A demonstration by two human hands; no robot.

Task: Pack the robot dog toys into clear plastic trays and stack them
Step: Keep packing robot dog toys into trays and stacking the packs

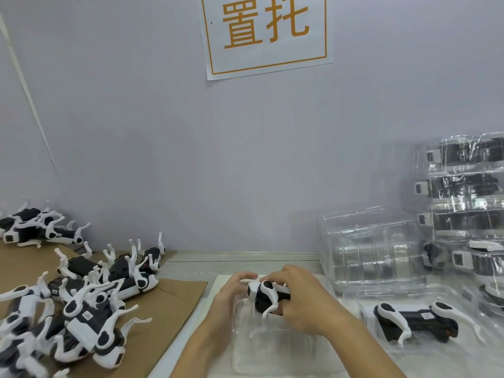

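Got both my left hand (231,291) and right hand (301,298) gripping one robot dog (266,296) over the clear tray (272,347); loose dogs (81,304) piled at 9 o'clock.

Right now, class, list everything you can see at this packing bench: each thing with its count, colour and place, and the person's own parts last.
Loose robot dog toys: a pile too tangled to count, black and white, on the cardboard at left.
Held robot dog toy: one, black and white, at centre over a tray.
Clear plastic tray: one, transparent, under the hands.
Packed tray: one, clear, holding one toy, right of the hands.
Empty trays: a nested stack, clear, behind the packed tray.
Stack of filled trays: at least four, far right.
Cardboard sheet: brown, at left.
Wall sign: one, white with orange characters.
Left hand: touches the held toy.
Right hand: grips the held toy.
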